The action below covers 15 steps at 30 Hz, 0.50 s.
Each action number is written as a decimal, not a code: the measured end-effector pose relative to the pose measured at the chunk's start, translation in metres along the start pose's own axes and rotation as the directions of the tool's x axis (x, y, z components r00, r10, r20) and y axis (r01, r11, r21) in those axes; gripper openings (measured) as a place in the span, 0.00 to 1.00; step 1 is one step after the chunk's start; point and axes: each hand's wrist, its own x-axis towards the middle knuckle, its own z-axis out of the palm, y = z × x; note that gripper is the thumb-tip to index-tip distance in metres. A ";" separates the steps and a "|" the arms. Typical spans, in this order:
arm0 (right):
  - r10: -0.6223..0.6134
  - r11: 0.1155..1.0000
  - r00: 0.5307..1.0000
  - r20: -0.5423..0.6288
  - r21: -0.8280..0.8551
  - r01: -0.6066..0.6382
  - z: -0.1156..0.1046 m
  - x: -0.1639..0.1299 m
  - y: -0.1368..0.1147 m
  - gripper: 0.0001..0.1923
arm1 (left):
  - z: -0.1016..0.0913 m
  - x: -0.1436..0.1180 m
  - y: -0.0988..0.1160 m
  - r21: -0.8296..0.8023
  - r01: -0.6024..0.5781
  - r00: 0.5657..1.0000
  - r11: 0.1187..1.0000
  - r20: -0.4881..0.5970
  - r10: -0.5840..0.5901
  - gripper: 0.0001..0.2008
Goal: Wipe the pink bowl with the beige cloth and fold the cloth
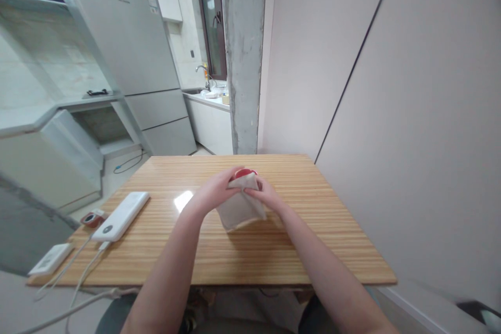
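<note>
A beige cloth pouch (239, 210) lies on the wooden table (313, 240), its mouth pointing away from me. A red round object (246, 173) shows at the pouch's mouth, partly inside the cloth. My left hand (214, 191) grips the pouch's upper left edge by the red object. My right hand (265, 195) pinches the cloth at the upper right side. Both hands touch the pouch near the table's middle.
A white power bank (121, 216) with cables lies at the table's left, beside a small red-brown device (93, 218) and a white adapter (50, 259). A wall runs along the table's right side. A fridge (133, 52) and a concrete pillar (245, 62) stand beyond.
</note>
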 end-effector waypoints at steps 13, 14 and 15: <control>-0.542 0.704 0.782 -0.307 -0.675 0.223 -0.018 -0.006 -0.008 0.11 | 0.100 0.034 -0.070 -0.142 0.501 0.833 0.854 -0.191 -0.520 0.17; -0.491 0.636 0.857 -0.155 -0.737 0.231 -0.012 -0.007 -0.006 0.11 | 0.102 0.034 -0.070 -0.153 0.510 0.832 0.847 -0.163 -0.531 0.17; -0.411 0.578 0.911 -0.035 -0.783 0.230 -0.006 -0.008 -0.004 0.11 | 0.103 0.034 -0.071 -0.168 0.509 0.832 0.845 -0.156 -0.532 0.16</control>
